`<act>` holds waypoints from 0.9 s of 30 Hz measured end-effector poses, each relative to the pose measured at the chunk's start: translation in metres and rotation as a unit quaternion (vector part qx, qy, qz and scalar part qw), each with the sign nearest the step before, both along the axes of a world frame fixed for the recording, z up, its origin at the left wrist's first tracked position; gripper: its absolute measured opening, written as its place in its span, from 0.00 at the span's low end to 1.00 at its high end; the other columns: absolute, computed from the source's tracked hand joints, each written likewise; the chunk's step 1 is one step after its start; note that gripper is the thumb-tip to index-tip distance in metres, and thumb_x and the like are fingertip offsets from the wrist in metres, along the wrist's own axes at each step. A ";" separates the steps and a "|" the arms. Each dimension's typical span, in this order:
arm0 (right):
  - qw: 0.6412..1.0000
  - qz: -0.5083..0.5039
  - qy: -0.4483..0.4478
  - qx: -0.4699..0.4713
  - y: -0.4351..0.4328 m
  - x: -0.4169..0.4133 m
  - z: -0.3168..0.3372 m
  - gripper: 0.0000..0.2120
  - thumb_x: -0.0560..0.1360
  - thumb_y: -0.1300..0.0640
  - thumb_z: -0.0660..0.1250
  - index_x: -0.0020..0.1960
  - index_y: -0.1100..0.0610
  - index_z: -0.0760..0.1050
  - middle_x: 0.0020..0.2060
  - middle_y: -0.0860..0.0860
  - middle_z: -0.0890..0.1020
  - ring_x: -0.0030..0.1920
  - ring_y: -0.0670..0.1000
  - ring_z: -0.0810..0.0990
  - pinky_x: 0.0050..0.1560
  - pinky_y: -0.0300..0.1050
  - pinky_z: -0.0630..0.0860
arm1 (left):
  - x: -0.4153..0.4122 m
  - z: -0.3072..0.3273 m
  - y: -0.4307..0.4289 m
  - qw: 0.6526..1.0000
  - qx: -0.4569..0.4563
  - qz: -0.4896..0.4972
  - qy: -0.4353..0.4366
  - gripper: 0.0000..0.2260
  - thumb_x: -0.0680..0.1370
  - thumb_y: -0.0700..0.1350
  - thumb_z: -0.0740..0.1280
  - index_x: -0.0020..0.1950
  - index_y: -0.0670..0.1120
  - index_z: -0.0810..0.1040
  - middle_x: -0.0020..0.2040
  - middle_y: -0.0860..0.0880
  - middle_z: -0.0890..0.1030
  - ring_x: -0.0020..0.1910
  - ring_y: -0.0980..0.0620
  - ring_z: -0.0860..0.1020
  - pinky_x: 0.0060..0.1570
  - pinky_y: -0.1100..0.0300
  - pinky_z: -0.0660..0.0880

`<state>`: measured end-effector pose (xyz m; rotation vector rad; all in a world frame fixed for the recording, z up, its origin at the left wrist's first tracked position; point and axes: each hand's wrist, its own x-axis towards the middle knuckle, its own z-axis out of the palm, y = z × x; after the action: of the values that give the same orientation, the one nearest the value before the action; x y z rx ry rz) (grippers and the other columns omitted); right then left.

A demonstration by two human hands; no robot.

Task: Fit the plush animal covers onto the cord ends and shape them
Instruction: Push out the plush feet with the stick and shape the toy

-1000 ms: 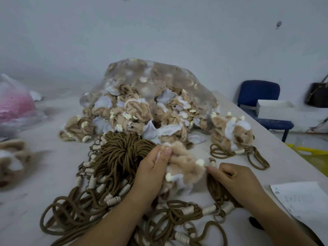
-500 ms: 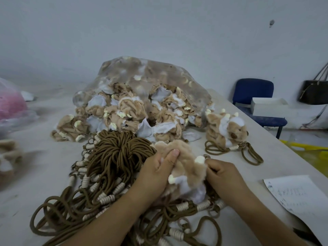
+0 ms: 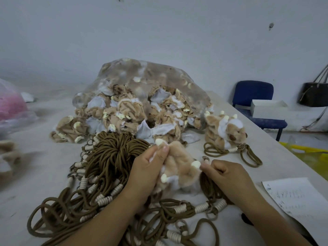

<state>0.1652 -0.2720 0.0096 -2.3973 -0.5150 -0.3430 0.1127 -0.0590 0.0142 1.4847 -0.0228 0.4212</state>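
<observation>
Single head view, wide-angle, facing forward-down, close over table (image 3: pixel 32 178).

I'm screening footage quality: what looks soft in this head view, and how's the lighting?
Head view: the left hand, right hand and plush cover between them are sharp; the plush pieces and pink bag at the left edge are blurred; lighting is flat, shadows faint.
</observation>
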 end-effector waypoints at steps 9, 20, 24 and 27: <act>0.997 0.047 -0.017 0.051 0.011 -0.007 -0.002 0.28 0.72 0.30 0.58 0.27 0.53 0.63 0.24 0.47 0.68 0.27 0.44 0.65 0.30 0.44 0.61 | -0.003 -0.005 -0.010 0.994 0.088 -0.058 0.030 0.09 0.70 0.61 0.65 0.41 0.63 0.83 0.38 0.55 0.85 0.39 0.59 0.83 0.38 0.69 0.76; 0.999 0.022 -0.005 0.029 0.000 -0.004 0.000 0.33 0.65 0.24 0.55 0.30 0.57 0.63 0.23 0.50 0.67 0.25 0.44 0.65 0.28 0.42 0.62 | -0.001 -0.004 -0.005 0.998 0.055 -0.022 0.007 0.12 0.71 0.60 0.64 0.42 0.56 0.84 0.39 0.51 0.85 0.39 0.56 0.83 0.39 0.64 0.78; 0.999 0.037 -0.023 0.028 0.007 -0.007 -0.001 0.31 0.67 0.26 0.54 0.28 0.54 0.62 0.23 0.47 0.67 0.26 0.44 0.65 0.29 0.41 0.60 | -0.002 -0.008 -0.008 0.993 0.103 -0.052 0.019 0.14 0.70 0.63 0.64 0.42 0.56 0.83 0.37 0.50 0.85 0.39 0.54 0.84 0.40 0.60 0.79; 0.999 0.025 -0.015 0.026 0.008 -0.006 -0.001 0.32 0.64 0.25 0.52 0.28 0.56 0.63 0.24 0.51 0.69 0.26 0.45 0.65 0.29 0.43 0.62 | -0.001 -0.010 -0.006 0.994 0.107 -0.030 0.013 0.13 0.72 0.62 0.63 0.43 0.57 0.83 0.38 0.51 0.85 0.40 0.55 0.83 0.42 0.58 0.79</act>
<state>0.1594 -0.2641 0.0083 -2.3280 -0.5727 -0.3655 0.1121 -0.0650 0.0044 1.6952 -0.0944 0.3591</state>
